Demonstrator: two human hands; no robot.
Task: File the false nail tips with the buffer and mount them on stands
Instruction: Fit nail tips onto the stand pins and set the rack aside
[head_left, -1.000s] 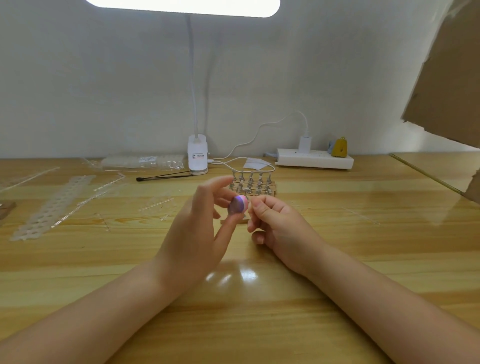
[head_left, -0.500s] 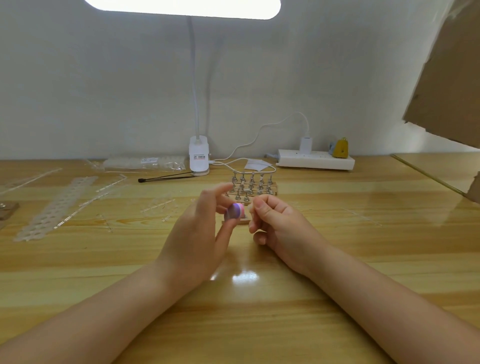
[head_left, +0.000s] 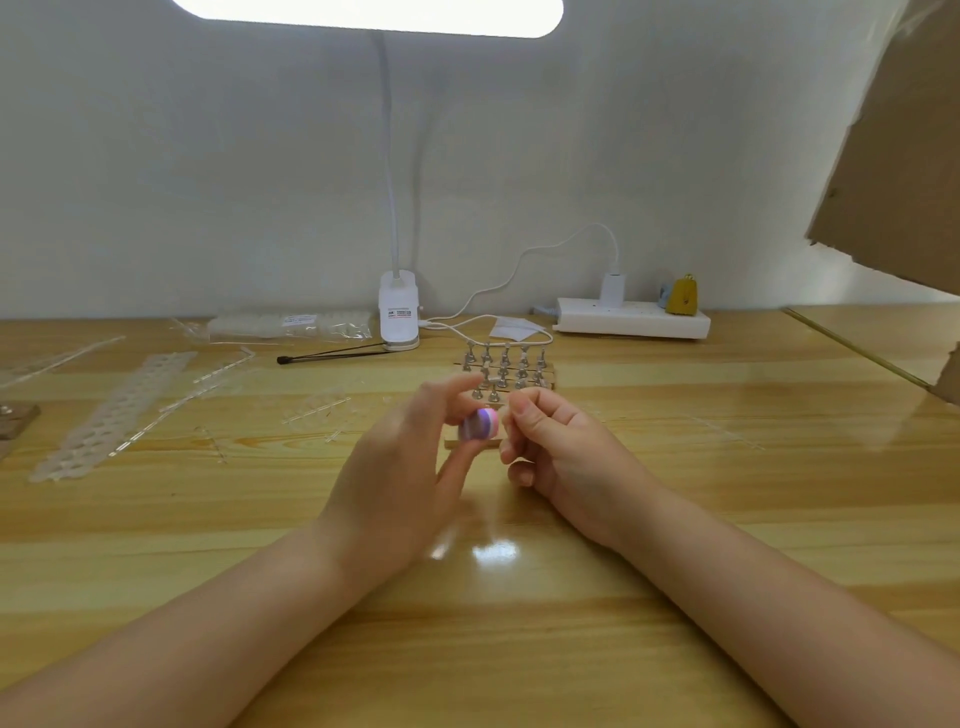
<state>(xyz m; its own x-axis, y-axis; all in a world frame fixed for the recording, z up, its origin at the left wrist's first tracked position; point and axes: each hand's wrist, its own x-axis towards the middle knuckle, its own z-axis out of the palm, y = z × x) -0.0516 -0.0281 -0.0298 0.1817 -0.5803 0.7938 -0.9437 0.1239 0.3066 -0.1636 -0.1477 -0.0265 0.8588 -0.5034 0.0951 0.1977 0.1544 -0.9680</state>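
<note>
Pinching purple-pink buffer (head_left: 480, 423) between thumb and fingers of left hand (head_left: 400, 467), above wooden table (head_left: 519, 623). Right hand (head_left: 561, 447) just beside buffer, fingers curled tight; nail tip between them too small to confirm. Metal stands (head_left: 506, 371) in rows on wooden base just behind hands. Clear nail tip strips (head_left: 317, 410) scattered left on table. Clamp lamp (head_left: 398, 312), power strip (head_left: 634, 322) along wall.

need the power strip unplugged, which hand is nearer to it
Right. The right hand lies below and left of the power strip; the left hand is farther left, gripping the buffer.
</note>
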